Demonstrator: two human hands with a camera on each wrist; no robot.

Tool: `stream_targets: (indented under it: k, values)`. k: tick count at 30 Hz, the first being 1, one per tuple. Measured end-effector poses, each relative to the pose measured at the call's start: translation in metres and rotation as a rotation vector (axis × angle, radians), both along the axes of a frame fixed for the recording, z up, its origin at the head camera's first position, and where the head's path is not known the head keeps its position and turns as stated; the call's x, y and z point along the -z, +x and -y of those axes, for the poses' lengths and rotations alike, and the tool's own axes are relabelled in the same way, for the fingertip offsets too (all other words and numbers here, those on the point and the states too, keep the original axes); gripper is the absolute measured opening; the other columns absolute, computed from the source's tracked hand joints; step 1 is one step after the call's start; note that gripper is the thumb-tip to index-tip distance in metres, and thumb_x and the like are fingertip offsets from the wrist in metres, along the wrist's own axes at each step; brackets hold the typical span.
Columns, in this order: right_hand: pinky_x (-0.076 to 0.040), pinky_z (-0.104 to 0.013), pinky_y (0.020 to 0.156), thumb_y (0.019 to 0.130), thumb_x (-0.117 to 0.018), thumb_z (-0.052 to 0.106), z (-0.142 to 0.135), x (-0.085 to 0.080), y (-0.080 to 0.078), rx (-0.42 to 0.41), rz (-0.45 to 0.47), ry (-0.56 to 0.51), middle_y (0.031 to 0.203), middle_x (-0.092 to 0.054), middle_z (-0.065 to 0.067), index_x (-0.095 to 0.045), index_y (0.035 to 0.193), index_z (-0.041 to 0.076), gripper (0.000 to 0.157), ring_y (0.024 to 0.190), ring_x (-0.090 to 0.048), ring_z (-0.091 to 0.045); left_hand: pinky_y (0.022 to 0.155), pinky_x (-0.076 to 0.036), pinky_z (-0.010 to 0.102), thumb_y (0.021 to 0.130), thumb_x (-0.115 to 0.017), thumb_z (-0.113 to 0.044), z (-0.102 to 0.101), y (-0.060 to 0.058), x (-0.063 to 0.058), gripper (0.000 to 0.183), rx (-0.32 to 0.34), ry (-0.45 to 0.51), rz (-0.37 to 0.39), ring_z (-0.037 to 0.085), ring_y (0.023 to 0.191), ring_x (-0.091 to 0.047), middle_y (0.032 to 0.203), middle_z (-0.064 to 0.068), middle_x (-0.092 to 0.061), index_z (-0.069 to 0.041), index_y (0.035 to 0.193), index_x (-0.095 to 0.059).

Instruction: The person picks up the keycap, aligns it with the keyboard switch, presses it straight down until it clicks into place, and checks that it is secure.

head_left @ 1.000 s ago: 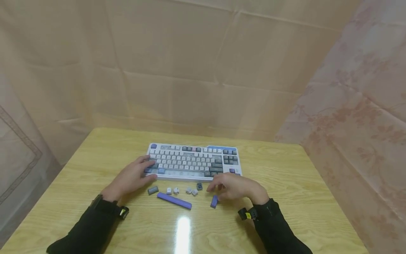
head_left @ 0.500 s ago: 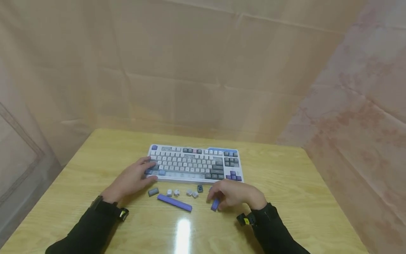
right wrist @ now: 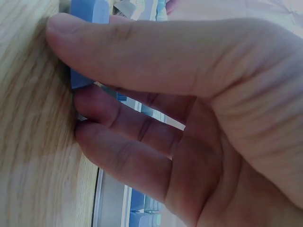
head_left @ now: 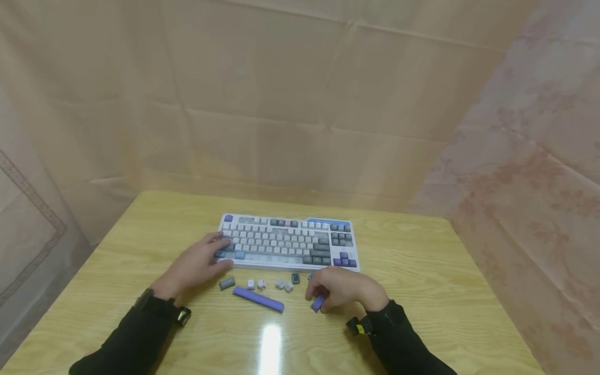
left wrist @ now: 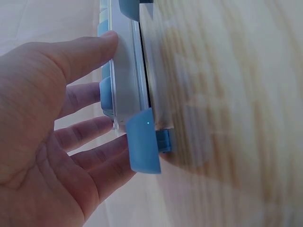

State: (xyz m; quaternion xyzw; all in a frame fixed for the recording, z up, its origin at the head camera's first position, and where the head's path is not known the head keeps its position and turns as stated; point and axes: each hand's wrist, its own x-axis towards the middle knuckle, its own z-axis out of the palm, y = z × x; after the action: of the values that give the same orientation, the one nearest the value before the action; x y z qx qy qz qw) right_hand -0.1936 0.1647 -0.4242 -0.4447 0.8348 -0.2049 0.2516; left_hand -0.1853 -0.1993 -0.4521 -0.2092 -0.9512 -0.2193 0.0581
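A white keyboard (head_left: pixel 273 242) with white, grey and purple keycaps lies on the table. My left hand (head_left: pixel 197 263) rests at its left end, fingers on the keys and thumb along the front edge. The thumb (left wrist: pixel 97 52) lies against that edge in the left wrist view. In front of the keyboard, my right hand (head_left: pixel 347 286) pinches a purple keycap (head_left: pixel 317 303) between thumb and fingers, low at the tabletop. The right wrist view shows the thumb across this keycap (right wrist: pixel 83 78), which looks blue there. A small bluish piece (head_left: pixel 310 276) shows partly behind the right hand.
A long purple spacebar keycap (head_left: pixel 258 299) lies before the keyboard. Near it are a wide grey keycap (head_left: pixel 227 283), several small white keycaps (head_left: pixel 261 284) and a dark keycap (head_left: pixel 296 278). The wooden table (head_left: pixel 412 260) meets hanging cloth (head_left: pixel 281 130) behind.
My right hand has come slightly nearer and its fingers have closed in around the purple keycap, which has turned a little. The left hand stays on the keyboard.
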Motion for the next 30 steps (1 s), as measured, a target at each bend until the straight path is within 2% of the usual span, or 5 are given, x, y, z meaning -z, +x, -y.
stream_targets:
  k: [6,10,16,24,30]
  values:
    - [-0.05,-0.019,0.07,0.073,-0.077,0.005,0.0009,0.0026,-0.0026,-0.001,-0.01,0.007,0.09,-0.064,0.01,-0.071,0.099,0.016,0.029,0.078,-0.058,-0.004,0.1,-0.037,0.054,0.086,-0.066,-0.039,0.0015,-0.0015,0.0005,0.06,-0.003,0.0,0.013,0.042,0.123,-0.044,0.14,0.027,-0.042,0.0,0.13,-0.055]
    - [-0.049,-0.018,0.066,0.072,-0.077,0.003,0.0019,0.0026,-0.0022,-0.002,-0.035,0.009,0.085,-0.063,0.012,-0.072,0.093,0.018,0.026,0.073,-0.058,-0.005,0.101,-0.036,0.053,0.087,-0.064,-0.041,0.0014,-0.0027,0.0017,0.061,-0.005,-0.003,0.033,0.041,0.125,-0.043,0.141,0.026,-0.041,-0.001,0.132,-0.054]
    - [-0.049,-0.017,0.064,0.07,-0.078,0.003,0.003,0.0024,-0.0014,0.002,-0.061,-0.01,0.081,-0.064,0.012,-0.072,0.086,0.018,0.023,0.071,-0.058,-0.006,0.1,-0.036,0.055,0.086,-0.065,-0.04,-0.0004,-0.0016,0.0002,0.06,-0.002,0.002,0.023,0.042,0.124,-0.043,0.141,0.027,-0.041,-0.001,0.131,-0.054]
    - [-0.05,-0.017,0.063,0.068,-0.08,0.003,0.0046,0.0,0.0005,0.058,-0.029,-0.012,0.08,-0.065,0.011,-0.075,0.085,0.016,0.022,0.07,-0.06,-0.004,0.099,-0.037,0.055,0.086,-0.066,-0.038,-0.0006,-0.0003,-0.0019,0.059,-0.005,0.008,0.013,0.042,0.122,-0.045,0.14,0.027,-0.042,-0.001,0.13,-0.055]
    - [-0.05,-0.02,0.062,0.067,-0.081,0.003,0.0064,-0.0019,0.0006,0.116,0.014,0.017,0.077,-0.066,0.012,-0.076,0.083,0.016,0.021,0.067,-0.056,-0.002,0.099,-0.037,0.055,0.086,-0.067,-0.037,-0.0012,-0.0013,-0.0004,0.059,0.002,0.008,0.014,0.042,0.122,-0.045,0.14,0.027,-0.041,0.0,0.13,-0.055]
